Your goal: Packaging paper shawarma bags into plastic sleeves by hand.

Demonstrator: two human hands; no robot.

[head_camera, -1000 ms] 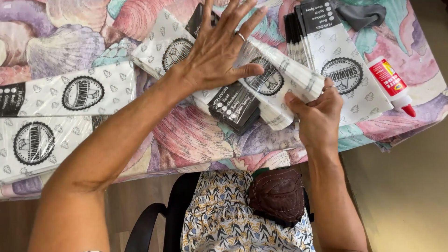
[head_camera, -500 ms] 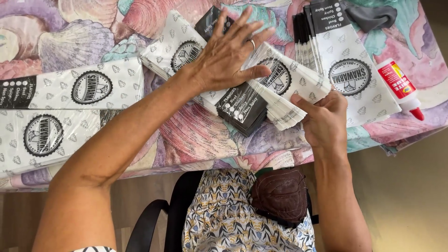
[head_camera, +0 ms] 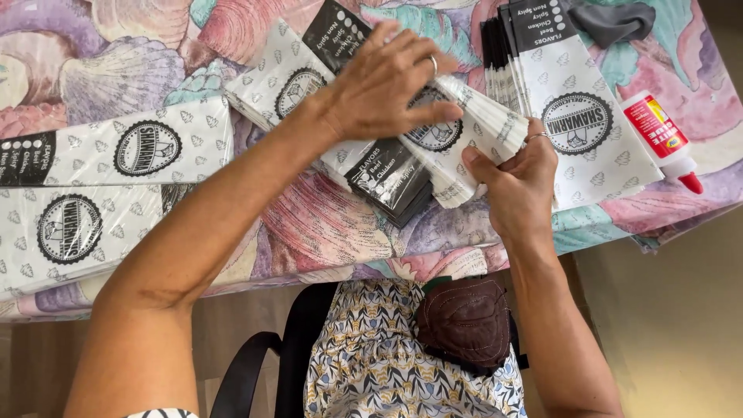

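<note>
A stack of white printed paper sleeves (head_camera: 472, 135) with black ends lies slanted on the shell-patterned tablecloth (head_camera: 309, 224). My left hand (head_camera: 387, 81) lies on top of this stack, fingers curled over its upper edge, a ring on one finger. My right hand (head_camera: 515, 182) grips the fanned right end of the same stack, thumb on top. The black ends (head_camera: 391, 182) of the sleeves stick out below my left hand.
More flat printed sleeves lie at the left (head_camera: 101, 193) and at the upper right (head_camera: 576, 116). A white glue bottle with a red tip (head_camera: 662, 143) lies near the table's right edge. A dark grey object (head_camera: 611, 19) sits at the top right. A brown pouch (head_camera: 464, 321) rests on my lap.
My left hand has curled its fingers from spread to bent over the stack. My right hand has closed more tightly on the stack's fanned end.
</note>
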